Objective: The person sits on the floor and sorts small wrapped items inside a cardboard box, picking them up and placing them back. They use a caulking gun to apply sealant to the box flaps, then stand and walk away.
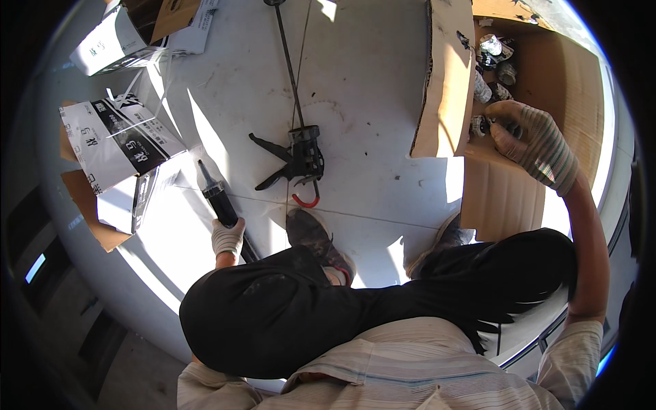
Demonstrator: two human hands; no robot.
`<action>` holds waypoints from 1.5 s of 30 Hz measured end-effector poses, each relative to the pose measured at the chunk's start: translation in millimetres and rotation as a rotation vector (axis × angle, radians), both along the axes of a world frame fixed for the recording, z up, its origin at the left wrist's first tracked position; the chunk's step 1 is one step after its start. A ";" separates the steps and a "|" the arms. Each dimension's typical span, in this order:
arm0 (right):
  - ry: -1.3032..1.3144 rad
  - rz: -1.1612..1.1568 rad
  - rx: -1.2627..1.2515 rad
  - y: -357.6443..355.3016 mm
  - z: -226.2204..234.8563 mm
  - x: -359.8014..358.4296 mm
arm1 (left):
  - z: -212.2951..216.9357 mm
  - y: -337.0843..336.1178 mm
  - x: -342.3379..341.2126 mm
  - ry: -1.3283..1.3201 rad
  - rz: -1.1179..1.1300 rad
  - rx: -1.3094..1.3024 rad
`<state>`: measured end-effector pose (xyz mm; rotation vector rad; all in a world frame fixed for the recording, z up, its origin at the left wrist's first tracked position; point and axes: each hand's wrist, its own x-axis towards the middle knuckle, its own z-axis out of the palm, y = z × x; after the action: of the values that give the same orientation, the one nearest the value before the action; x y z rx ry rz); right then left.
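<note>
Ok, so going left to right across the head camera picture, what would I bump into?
Lower white-and-black box, left hand gripping a black tube, black caulking gun, right shoe, right hand.

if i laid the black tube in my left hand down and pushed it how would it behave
The black tube may well roll, since its barrel looks round. It is probably stiff, showing no sag beyond the left hand. Its narrow nozzle might bend, jutting out in front.
</note>
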<state>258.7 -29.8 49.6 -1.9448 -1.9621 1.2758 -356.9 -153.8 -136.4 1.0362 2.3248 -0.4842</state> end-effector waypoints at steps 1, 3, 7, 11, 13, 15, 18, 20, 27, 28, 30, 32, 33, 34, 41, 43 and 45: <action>0.003 0.003 -0.022 0.8 1.3 1.5 | -2.7 -0.1 -6.1 0.061 -0.036 -0.046; -0.005 -0.006 -0.070 2.1 4.3 7.7 | 2.1 8.4 -10.7 0.116 -0.117 -0.149; -0.025 -0.022 -0.095 0.5 -2.8 24.0 | 44.6 53.4 2.7 0.182 -0.295 -0.454; 0.002 0.079 -0.059 -10.4 -20.6 47.6 | 81.6 93.0 -1.3 -0.295 -0.032 -0.133; 0.001 0.137 -0.079 -17.2 -32.2 55.8 | 115.4 127.4 19.6 -0.485 -0.244 0.102; -0.040 0.173 -0.095 -27.5 -42.9 58.3 | 161.2 173.9 76.5 -0.473 -0.385 0.188; 0.067 0.089 -0.013 -48.9 -63.7 64.8 | 196.0 222.2 156.6 -0.603 -0.420 0.395; 0.076 0.086 0.079 -59.8 -71.5 68.8 | 204.1 246.6 222.8 -0.554 -0.612 0.487; 0.091 0.147 0.202 -58.2 -70.2 68.0 | 202.1 245.2 409.1 -0.257 -1.098 0.676; 0.092 0.151 0.205 -57.0 -67.4 68.1 | 200.4 240.4 422.5 -0.164 -1.107 0.669; 0.110 0.173 0.239 -53.2 -67.2 65.8 | 193.6 232.9 425.9 -0.131 -1.038 0.642; 0.077 0.121 0.195 -71.9 -78.0 78.4 | 141.1 223.7 435.4 -0.162 -1.096 0.663; 0.089 0.117 0.200 -70.3 -78.4 78.8 | 145.4 222.3 438.9 -0.164 -1.060 0.572; 0.099 0.115 0.204 -68.7 -77.6 78.6 | 145.8 221.2 438.6 -0.179 -1.035 0.561; 0.157 0.088 0.172 -65.8 -78.6 78.0 | 141.2 185.1 431.1 -0.337 -0.850 0.518; 0.137 0.102 0.142 -63.0 -75.1 79.7 | 131.2 166.3 428.4 -0.350 -0.784 0.488; 0.125 0.108 0.144 -62.1 -75.6 79.1 | 126.7 149.9 433.8 -0.354 -0.764 0.515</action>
<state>337.7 -91.9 -26.0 -1.6736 -2.0586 1.2107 76.8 -3.9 -9.7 2.0781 1.7038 0.0567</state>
